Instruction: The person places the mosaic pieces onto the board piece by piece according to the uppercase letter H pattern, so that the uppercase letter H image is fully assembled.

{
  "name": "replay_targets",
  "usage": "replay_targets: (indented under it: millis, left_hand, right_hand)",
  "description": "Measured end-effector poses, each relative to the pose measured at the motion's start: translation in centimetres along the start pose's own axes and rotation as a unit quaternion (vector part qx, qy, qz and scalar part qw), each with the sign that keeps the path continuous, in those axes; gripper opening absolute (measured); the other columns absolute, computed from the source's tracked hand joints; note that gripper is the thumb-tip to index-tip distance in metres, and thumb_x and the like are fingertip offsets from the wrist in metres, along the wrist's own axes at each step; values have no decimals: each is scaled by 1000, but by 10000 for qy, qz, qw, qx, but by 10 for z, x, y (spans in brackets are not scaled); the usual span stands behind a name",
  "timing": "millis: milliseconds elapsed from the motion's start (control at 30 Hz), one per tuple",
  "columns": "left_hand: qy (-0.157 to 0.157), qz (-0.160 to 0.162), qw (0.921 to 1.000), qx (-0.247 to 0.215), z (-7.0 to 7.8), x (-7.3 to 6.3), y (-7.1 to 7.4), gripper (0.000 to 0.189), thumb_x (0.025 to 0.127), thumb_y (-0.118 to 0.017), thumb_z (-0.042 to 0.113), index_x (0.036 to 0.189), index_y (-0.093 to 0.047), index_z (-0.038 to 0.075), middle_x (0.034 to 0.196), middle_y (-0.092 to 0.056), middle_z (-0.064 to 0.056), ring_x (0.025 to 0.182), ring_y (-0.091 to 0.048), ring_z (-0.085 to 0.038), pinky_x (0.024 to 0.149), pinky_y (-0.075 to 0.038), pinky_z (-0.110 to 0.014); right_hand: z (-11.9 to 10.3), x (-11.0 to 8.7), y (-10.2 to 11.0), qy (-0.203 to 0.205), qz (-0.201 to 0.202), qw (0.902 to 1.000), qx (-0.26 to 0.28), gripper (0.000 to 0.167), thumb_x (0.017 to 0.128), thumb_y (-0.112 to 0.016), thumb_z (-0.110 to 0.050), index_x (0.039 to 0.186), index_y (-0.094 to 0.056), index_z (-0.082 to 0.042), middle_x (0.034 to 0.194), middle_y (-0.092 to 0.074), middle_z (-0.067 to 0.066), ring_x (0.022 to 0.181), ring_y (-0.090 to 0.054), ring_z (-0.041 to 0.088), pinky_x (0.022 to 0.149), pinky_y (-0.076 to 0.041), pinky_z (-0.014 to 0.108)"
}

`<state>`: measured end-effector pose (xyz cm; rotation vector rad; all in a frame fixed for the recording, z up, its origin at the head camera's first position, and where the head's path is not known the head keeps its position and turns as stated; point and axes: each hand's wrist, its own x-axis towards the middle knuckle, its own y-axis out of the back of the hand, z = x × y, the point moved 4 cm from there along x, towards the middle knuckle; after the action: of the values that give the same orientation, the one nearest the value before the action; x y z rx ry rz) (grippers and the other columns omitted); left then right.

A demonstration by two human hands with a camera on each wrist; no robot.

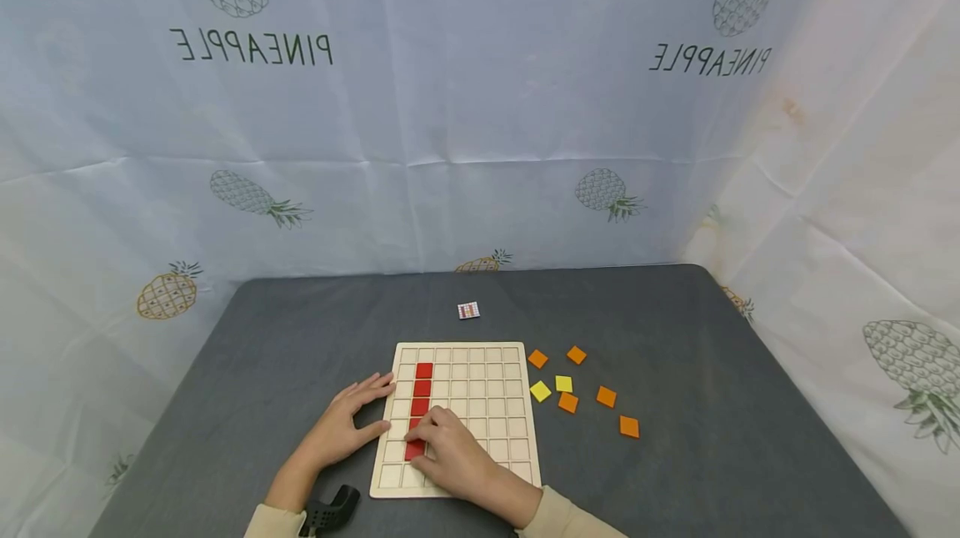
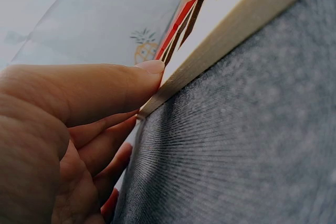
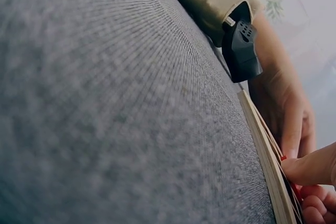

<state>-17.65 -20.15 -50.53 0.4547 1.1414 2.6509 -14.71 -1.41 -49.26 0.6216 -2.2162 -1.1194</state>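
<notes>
Red tile (image 1: 414, 451), lower middle of the head view, is pinched by the right hand (image 1: 459, 459): thumb and forefinger set at its edges, other fingers curled in. Left hand (image 1: 341, 429), further left in frame, is rested against the board (image 1: 498, 404): fingers extended, thumb held well apart from them, thumb tip pressed to the board's side (centre of left wrist view).

Board is wooden, gridded, laid flat at bottom centre. Four more red tiles (image 1: 421, 406) are lined up above the pinched one, second column from left; lowest of the four is partly covered by the right hand.

Right of the board, five orange tiles (image 1: 607, 396) and two yellow tiles (image 1: 541, 391) are scattered on the dark grey table (image 1: 750, 471). Small patterned card (image 1: 468, 310) is placed above the board, near centre. Black device (image 1: 330, 511) is worn at the left wrist, bottom left of centre. Upper half is filled by a pineapple-print curtain (image 1: 510, 96), lettering mirrored.
</notes>
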Motion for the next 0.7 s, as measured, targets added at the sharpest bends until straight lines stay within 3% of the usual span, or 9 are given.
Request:
replay_targets:
  millis: [367, 700]
  left_hand:
    - [38, -17, 10000, -7, 1, 0, 1, 52, 82, -72, 34, 128, -62, 11, 142, -50, -5, 135, -40, -37, 108, -25, -61]
    - [57, 11, 10000, -55, 0, 0, 0, 53, 82, -72, 34, 128, -61, 10, 142, -50, -6, 135, -39, -37, 108, -23, -61]
  right_hand:
    - [0, 0, 10, -8, -155, 9998, 109, 28, 81, -73, -20, 108, -70, -13, 99, -57, -6, 87, -46, 0, 74, -42, 10]
    - [22, -6, 43, -334, -4, 9972, 671, 34, 85, -70, -18, 118, -65, -11, 111, -61, -4, 96, -60, 10, 81, -51, 20]
